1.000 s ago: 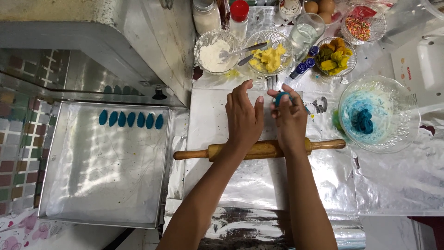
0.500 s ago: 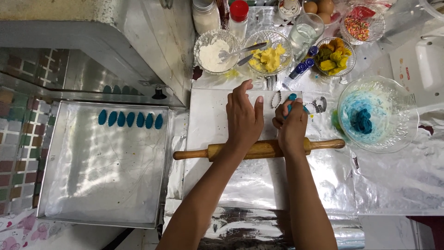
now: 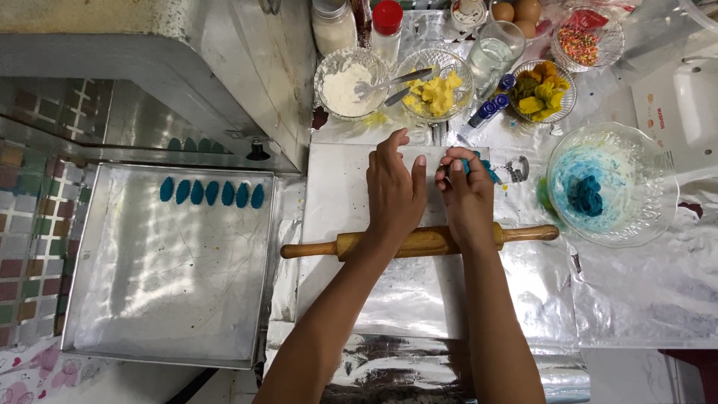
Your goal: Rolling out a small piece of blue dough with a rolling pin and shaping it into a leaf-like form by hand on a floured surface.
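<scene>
Foil covers the bench (image 3: pixel 636 299). At centre frame, right hand (image 3: pixel 470 196) pinches blue dough (image 3: pixel 488 170); left hand (image 3: pixel 393 191) lies spread flat beside it. Soft dough could smear under squeezing.

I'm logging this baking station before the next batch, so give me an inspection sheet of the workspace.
Surface: foil-covered counter, wrinkled.
Job's things: blue dough piece in right hand; left hand flat beside it; rolling pin under the wrists; six blue pieces on the baking tray.
Clutter: glass bowl of blue dough, flour bowl, yellow bowl, eggs.
Grippers: bare hands only.
Cables: nothing seen.
Surroundings: tiled floor.
</scene>
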